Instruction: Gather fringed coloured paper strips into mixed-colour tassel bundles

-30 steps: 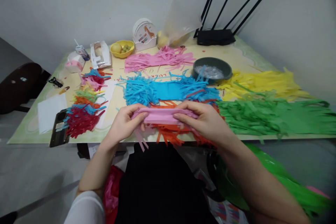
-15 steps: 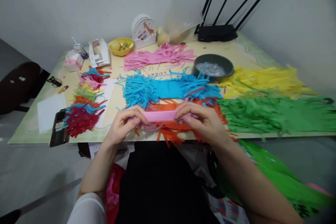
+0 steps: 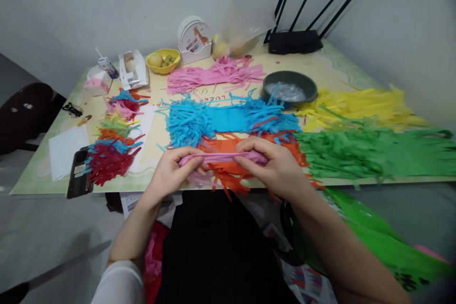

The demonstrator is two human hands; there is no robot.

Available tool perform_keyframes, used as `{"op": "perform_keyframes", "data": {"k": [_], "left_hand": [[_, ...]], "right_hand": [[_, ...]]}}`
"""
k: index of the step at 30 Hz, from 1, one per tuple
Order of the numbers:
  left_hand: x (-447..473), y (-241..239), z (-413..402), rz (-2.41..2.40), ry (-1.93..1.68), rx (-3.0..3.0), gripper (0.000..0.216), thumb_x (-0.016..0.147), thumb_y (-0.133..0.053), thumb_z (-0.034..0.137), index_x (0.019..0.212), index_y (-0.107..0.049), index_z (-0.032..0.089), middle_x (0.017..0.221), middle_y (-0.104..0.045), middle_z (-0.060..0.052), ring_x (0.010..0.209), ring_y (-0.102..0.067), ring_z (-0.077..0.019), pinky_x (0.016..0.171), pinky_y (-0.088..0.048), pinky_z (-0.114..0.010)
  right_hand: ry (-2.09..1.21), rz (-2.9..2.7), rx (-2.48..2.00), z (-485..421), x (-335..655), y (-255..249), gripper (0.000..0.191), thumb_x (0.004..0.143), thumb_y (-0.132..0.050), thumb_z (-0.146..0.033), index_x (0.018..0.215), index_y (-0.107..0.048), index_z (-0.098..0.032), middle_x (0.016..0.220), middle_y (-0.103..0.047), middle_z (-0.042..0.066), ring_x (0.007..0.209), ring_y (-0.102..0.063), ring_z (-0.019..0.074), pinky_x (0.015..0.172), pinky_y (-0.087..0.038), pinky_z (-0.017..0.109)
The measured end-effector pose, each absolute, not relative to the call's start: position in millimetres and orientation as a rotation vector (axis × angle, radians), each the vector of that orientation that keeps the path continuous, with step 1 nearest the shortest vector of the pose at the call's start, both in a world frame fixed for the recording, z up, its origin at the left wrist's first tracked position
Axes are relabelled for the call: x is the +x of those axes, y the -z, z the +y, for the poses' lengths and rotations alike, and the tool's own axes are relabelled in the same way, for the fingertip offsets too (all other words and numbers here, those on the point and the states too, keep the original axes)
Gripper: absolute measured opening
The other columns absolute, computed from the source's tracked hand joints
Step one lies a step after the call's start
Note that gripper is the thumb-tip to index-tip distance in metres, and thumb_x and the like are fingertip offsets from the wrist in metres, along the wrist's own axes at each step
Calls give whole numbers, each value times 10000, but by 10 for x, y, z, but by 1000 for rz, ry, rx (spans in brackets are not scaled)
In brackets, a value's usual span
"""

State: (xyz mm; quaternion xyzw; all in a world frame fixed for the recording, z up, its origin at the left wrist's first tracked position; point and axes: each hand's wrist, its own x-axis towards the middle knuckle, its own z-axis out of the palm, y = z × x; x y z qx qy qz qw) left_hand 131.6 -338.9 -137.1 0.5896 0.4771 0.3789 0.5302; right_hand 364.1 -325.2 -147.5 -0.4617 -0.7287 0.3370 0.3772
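A pink strip of fringed tissue paper [image 3: 223, 157], bunched thin, stretches between my two hands above the table's front edge. My left hand [image 3: 174, 168] pinches its left end, and pink fringe hangs under the fingers. At the other end my right hand [image 3: 269, 164] is closed on the strip, with thumb and fingers pressed together. Orange fringed paper [image 3: 230, 173] lies right below and behind the hands, partly covered by them. Just beyond it is blue fringed paper [image 3: 230, 118] with a plain middle band. Pink fringed paper [image 3: 213, 75] rests farther back.
Green [image 3: 356, 152] and yellow fringed paper [image 3: 363, 107] spread at right. A dark bowl [image 3: 290, 99] holds clear plastic. Small multicoloured tassels [image 3: 112, 161] and a phone [image 3: 77, 175] lie left. A router [image 3: 295, 42], a fruit bowl [image 3: 164, 67] and a coaster holder [image 3: 195, 52] stand behind.
The pink paper between my hands has gone from a flat, wider band to a thin, rolled or gathered strand. Both hands stay in nearly the same place, still gripping it.
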Motion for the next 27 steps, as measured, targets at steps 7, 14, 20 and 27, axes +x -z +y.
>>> {"op": "perform_keyframes", "data": {"k": [7, 14, 20, 27], "left_hand": [[1299, 1525, -3395, 968, -1060, 1153, 207, 832, -686, 269, 983, -764, 150, 729, -733, -52, 559, -675, -135, 574, -541, -241], [1282, 1621, -3410, 851, -1152, 1254, 137, 845, -638, 167, 779, -758, 156, 689, -707, -44, 690, -688, -146, 698, -539, -249], [1191, 1477, -3374, 900, -887, 1367, 286, 849, -664, 343, 1077, -644, 172, 854, -738, -61, 731, -686, -165, 638, -515, -236], [1378, 1319, -3382, 1100, -784, 1433, 202, 837, -686, 294, 723, -645, 132, 704, -728, -47, 633, -683, -134, 583, -511, -194]], "right_hand": [[-1267, -1449, -1037, -3294, 3592, 1580, 130, 830, -646, -239, 917, -732, -194, 714, -703, 16, 552, -643, 127, 533, -525, 240], [-1301, -1412, -883, -3265, 3572, 1640, 200, 775, -577, -99, 782, -757, -186, 757, -725, 29, 582, -666, 110, 530, -533, 196], [-990, -1721, -798, -3271, 3601, 1531, 251, 772, -528, -58, 787, -741, -189, 753, -733, 30, 653, -683, 128, 593, -536, 217], [-707, -1931, -931, -3283, 3634, 1509, 147, 843, -638, -172, 956, -730, -190, 885, -763, 50, 761, -706, 156, 672, -528, 236]]}}
